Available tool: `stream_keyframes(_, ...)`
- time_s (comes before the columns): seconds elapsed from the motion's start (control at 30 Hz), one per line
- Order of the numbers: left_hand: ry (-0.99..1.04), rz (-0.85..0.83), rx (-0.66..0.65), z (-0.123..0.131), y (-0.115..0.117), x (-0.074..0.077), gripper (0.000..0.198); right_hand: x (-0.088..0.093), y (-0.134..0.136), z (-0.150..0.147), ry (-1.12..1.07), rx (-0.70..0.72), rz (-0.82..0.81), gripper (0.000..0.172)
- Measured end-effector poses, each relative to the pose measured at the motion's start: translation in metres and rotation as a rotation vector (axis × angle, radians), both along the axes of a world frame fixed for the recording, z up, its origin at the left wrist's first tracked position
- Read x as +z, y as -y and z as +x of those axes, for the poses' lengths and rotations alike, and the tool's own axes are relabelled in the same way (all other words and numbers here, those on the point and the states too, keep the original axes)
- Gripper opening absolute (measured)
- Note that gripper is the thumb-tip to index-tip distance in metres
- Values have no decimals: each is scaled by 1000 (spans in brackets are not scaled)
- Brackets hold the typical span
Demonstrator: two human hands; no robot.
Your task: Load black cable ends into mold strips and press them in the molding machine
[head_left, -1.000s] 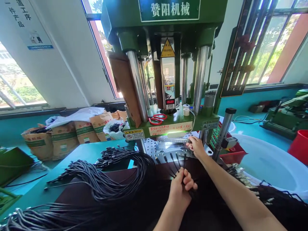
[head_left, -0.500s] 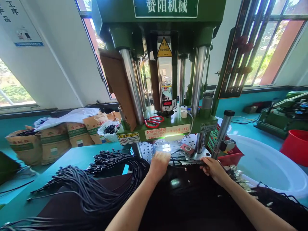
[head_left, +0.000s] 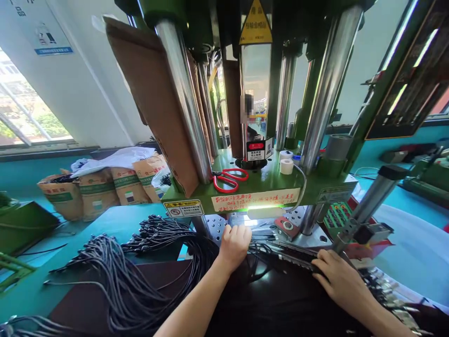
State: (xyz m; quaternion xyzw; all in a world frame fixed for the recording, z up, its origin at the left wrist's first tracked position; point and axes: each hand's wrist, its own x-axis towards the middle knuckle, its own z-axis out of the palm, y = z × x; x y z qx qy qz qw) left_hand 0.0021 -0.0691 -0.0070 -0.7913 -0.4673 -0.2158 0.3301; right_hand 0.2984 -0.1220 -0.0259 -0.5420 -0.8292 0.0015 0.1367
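Note:
My left hand (head_left: 235, 245) is closed in a fist at the front of the press opening; whatever it holds is hidden. Thin black cables (head_left: 258, 250) lie just right of that hand. My right hand (head_left: 338, 276) has its fingers curled over the right end of a long, dark metal strip (head_left: 296, 256), with the thumb below. Behind the strip, a red block with a round metal centre (head_left: 287, 225) rests on the perforated press plate (head_left: 214, 225). Black cable bundles (head_left: 117, 276) spread across the table at left.
The green press (head_left: 257, 180) stands ahead with steel columns, and red-handled scissors (head_left: 229, 180) lie on its ledge. White tape rolls (head_left: 286, 166) sit there too. Metal connectors (head_left: 389, 290) are heaped at right beside a large white tub (head_left: 417, 248). Paper sacks (head_left: 96, 189) stand behind left.
The view has moved closer to the press. My right hand has shifted right and its back now shows, over the dark strip. My left hand stays closed near the opening.

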Motion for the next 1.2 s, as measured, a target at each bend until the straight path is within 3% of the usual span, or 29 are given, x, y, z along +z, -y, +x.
stream_keyframes(0.23, 64, 34, -270, -1, 4, 4, 25, -12, 1, 7, 3, 2, 16, 18)
stream_keyframes(0.53, 139, 55, -281, -5, 0, 2, 26, -19, 3, 10, -20, 23, 153, 22)
stream_keyframes(0.63, 137, 28, -193, -5, -8, -4, 27, -22, 3, 12, -22, 33, 172, 23)
stream_keyframes(0.77, 66, -103, 96, -2, -20, -11, 24, -25, 2, 14, -38, 39, 186, 25)
stream_keyframes(0.83, 32, -173, 177, 0, -22, -11, 22, -27, 2, 15, -49, 45, 197, 26)
stream_keyframes(1.03, 23, -321, 281, 3, -22, -10, 22, -27, 1, 17, -61, 59, 197, 27)
stream_keyframes(1.2, 58, -299, 294, 2, -25, -15, 21, -25, 1, 18, -68, 40, 143, 28)
